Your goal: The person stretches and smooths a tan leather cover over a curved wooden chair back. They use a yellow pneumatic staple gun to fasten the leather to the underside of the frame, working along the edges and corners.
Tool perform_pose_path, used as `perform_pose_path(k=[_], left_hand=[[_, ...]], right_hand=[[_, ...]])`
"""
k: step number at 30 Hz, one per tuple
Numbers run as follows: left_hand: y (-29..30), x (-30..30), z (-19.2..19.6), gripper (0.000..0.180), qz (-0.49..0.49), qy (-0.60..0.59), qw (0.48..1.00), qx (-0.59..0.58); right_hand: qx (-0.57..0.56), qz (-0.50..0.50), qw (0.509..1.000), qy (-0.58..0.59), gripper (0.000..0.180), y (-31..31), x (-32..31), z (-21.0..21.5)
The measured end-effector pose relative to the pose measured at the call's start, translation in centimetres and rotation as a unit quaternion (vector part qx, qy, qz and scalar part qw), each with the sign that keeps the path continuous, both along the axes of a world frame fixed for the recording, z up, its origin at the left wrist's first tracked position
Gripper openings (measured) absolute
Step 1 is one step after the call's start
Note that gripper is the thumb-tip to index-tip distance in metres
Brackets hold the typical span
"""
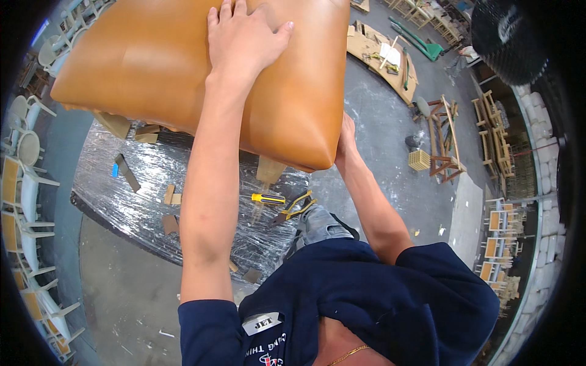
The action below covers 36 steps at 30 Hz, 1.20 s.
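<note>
A large tan leather-look upholstered cushion (293, 91) fills the upper part of the view, over a table (97, 165) covered in shiny clear plastic film. My left hand (247, 39) lies on its top face, palm down, with fingers and thumb spread. At the cushion's right edge my right hand (347, 137) holds its side; most of those fingers are hidden behind the edge. Close to my body on the table lie a yellow-and-black screwdriver (268, 199) and yellow-handled pliers (295, 208). The cushion's underside is out of sight.
Wood scraps (170, 194) and a dark strip (127, 172) are scattered on the table. Rows of chairs (27, 146) line the left. To the right stand a wooden frame (444, 140) and a yellow crate (419, 160); a green pallet jack (427, 49) is farther off.
</note>
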<state>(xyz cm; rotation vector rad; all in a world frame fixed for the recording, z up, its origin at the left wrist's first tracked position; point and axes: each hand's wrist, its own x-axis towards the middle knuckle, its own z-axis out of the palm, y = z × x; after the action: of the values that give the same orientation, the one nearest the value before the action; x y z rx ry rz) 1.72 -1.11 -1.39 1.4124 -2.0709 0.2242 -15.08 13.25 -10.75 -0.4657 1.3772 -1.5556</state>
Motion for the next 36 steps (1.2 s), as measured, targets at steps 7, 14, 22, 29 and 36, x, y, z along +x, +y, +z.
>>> perform_pose_path(k=[7, 14, 22, 29, 36], left_hand=[[1.3, -0.3, 0.7, 0.065, -0.003, 0.001, 1.000, 0.021], [1.4, -1.3, 0.8, 0.066, 0.039, -0.054, 0.998, 0.007], [10.6, -7.7, -3.0, 0.067, -0.120, -0.214, 0.965, -0.089], [7.7, -3.0, 9.5, 0.065, -0.138, -0.100, 0.982, 0.078], [9.1, -6.9, 7.2, 0.071, 0.012, -0.127, 0.981, 0.145]], right_hand=[[-0.189, 0.126, 0.932, 0.283, 0.043, -0.3, -2.1, -4.6], [-0.190, 0.096, 0.963, 0.169, 0.041, -1.1, -2.1, -6.3], [-0.239, 0.052, 0.959, -0.144, 0.042, -3.3, -0.2, -8.0], [-0.237, 0.058, 0.969, -0.047, 0.054, -4.1, 1.0, -7.7], [-0.246, -0.006, 0.962, -0.118, 0.065, -3.5, 2.9, -6.5]])
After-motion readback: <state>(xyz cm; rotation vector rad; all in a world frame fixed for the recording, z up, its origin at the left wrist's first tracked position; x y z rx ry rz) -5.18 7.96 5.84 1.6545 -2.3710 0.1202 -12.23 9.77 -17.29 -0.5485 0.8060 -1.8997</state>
